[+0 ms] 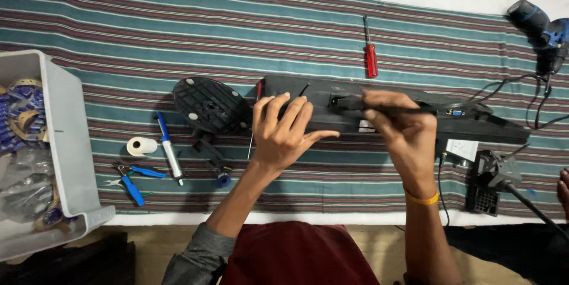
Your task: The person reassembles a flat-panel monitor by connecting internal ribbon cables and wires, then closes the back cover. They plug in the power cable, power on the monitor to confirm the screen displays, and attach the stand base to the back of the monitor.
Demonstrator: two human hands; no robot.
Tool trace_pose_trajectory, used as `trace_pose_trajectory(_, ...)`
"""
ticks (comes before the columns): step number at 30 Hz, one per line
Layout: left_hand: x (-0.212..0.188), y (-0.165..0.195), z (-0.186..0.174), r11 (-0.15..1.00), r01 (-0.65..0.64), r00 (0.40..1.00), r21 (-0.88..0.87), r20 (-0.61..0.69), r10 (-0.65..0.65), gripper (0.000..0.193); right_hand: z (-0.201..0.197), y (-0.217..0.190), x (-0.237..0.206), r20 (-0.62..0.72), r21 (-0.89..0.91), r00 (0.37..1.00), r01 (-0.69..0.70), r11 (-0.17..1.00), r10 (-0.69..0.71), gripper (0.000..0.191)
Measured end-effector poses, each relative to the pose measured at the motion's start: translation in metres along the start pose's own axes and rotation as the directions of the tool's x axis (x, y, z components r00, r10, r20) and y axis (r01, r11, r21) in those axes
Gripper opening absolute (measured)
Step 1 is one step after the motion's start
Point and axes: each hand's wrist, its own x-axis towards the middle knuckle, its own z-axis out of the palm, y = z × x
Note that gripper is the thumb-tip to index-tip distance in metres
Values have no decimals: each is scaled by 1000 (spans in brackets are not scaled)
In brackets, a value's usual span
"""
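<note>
While the left hand (pixel 283 131) lies spread flat on a long black plastic monitor back (pixel 391 113) mid-cloth, right hand (pixel 403 134) pinching a slim black tool (pixel 391 108), striped woven cloth (pixel 178 36), red-handled screwdriver (pixel 370 54) beyond, round ribbed stand base (pixel 210 104) left.

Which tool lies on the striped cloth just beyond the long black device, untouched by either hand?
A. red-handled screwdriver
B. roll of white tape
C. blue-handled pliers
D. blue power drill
A: the red-handled screwdriver lies alone on the striped cloth past the far edge of the long black device, while the left hand and right hand rest on the device.
</note>
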Motion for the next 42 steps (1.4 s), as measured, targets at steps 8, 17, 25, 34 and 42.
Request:
trace_pose_trajectory(8,2,-11,6,999,-14,1000,-39,4,14,64,13,-2,5,57,-372,979,203,906,-196,22)
trace_pose_trajectory(17,1,-16,11,998,-2,1000,-65,-14,1,67,26,-30,10,188,-576,969,243,780,-163,29)
trace_pose_trajectory(25,18,-19,15,996,22,1000,-91,19,-21,63,22,-41,30,260,-665,953,294,687,-156,31)
trace_pose_trajectory(34,28,-26,20,998,16,999,-62,40,-13,66,5,-9,41,-79,-42,995,51,998,-54,14)
trace_pose_trajectory(42,21,-27,18,998,18,997,-58,80,-13,62,12,11,36,-128,-456,972,118,882,-196,13)
